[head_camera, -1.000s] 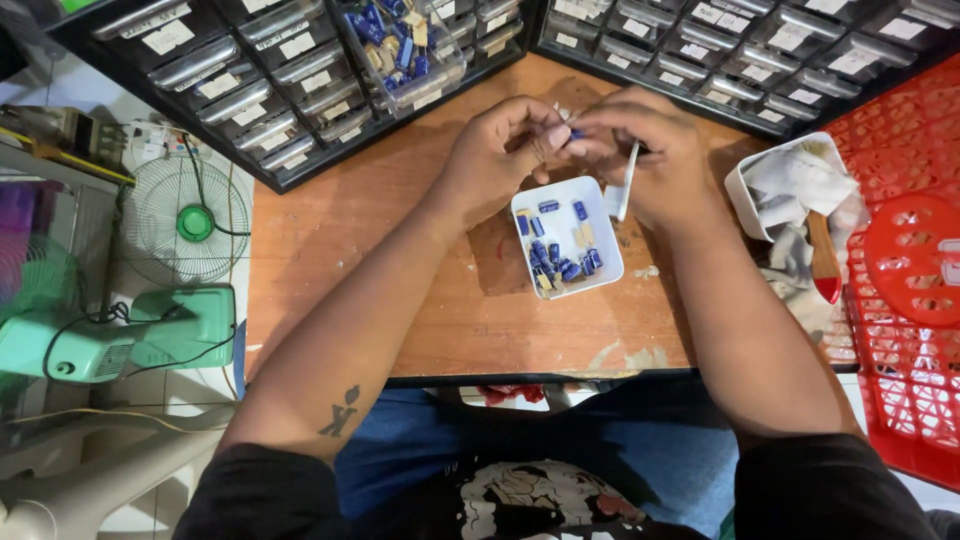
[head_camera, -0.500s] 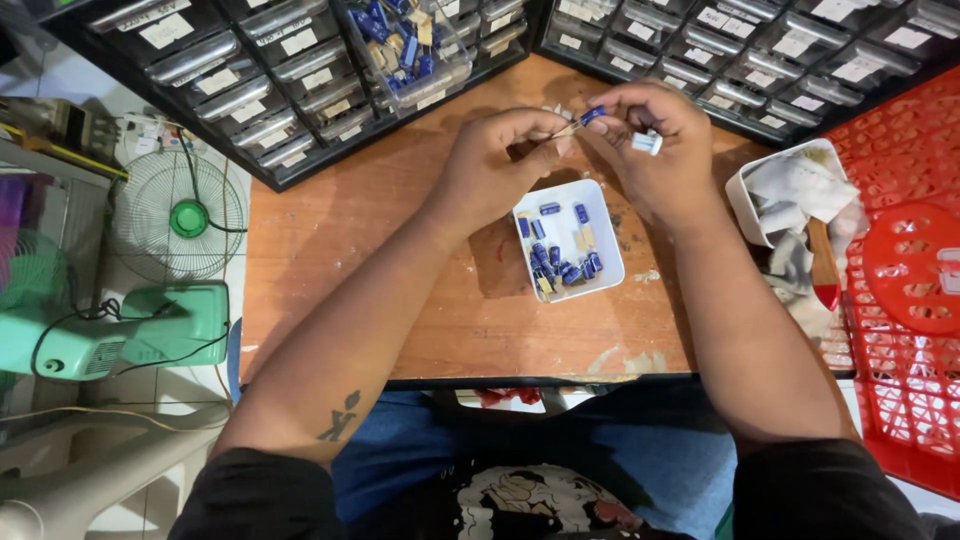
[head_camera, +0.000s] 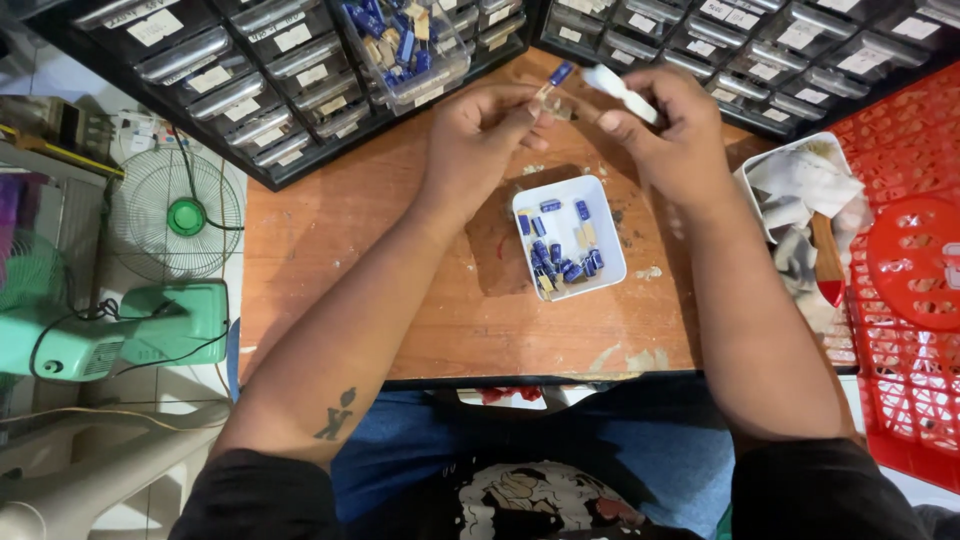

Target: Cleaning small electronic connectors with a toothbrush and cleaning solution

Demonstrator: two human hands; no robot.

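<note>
A: Status check. Where do we stand w/ the parts?

B: We hold one small blue cylinder part (head_camera: 560,73) up over the far edge of the wooden surface (head_camera: 350,250), above the tray. Left hand (head_camera: 480,135) has its fingers closed narrow on the part's lower end; the blue body sticks up past the fingertips.

A: Right hand?

B: Right hand (head_camera: 675,140) has its fingers wrapped on a white tool (head_camera: 620,92), tip aimed toward the part. Can't tell if the tip touches it, too small to read.

A: The rest of the batch?

B: White square tray (head_camera: 568,238) sits on the surface just below both hands. Approx. a dozen blue pieces plus a few tan ones lie loose in it, bunched toward the near-left corner. So, our est.: one piece in hand, most of the batch not yet handled.

A: Any sorted already?

B: Open clear drawer (head_camera: 405,50) in the black drawer cabinet (head_camera: 230,90) at the far left holds similar blue and tan parts. We can't tell which came from the tray.

A: Misc.?

B: White tub (head_camera: 752,180) of crumpled wrappers to the right, red basket (head_camera: 900,300) beyond it. Neither touched.
</note>
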